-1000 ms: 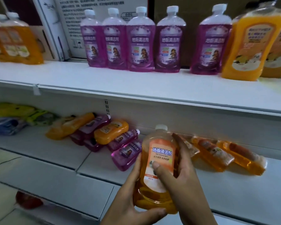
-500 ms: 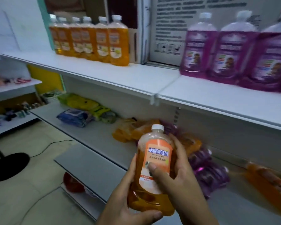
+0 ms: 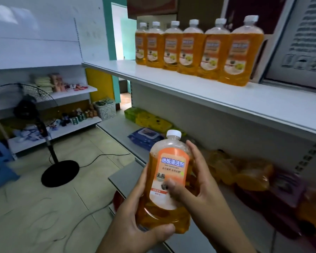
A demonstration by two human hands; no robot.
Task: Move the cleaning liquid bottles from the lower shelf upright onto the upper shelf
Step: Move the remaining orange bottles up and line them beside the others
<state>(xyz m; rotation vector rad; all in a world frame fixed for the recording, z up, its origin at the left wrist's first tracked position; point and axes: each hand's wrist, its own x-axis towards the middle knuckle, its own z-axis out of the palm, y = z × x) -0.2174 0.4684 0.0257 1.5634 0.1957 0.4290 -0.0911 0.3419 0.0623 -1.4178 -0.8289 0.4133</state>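
Six orange bottles [image 3: 197, 52] already stand on the upper shelf [image 3: 226, 99]. Below that shelf, the left hand [image 3: 135, 220] and right hand [image 3: 199, 185] both grip one orange bottle [image 3: 169, 179]. More lie on the lower shelf [image 3: 244, 212].

The held cleaning liquid bottle [image 3: 167, 181] is amber-orange with a white cap and an orange-and-white label; six matching bottles [image 3: 199, 52] line the white upper shelf [image 3: 226, 101].

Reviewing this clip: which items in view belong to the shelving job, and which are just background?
Job: orange bottle held by left hand and right hand; upper shelf; orange row; lower-shelf bottles.
Background: fan; wipes pack; white basket.
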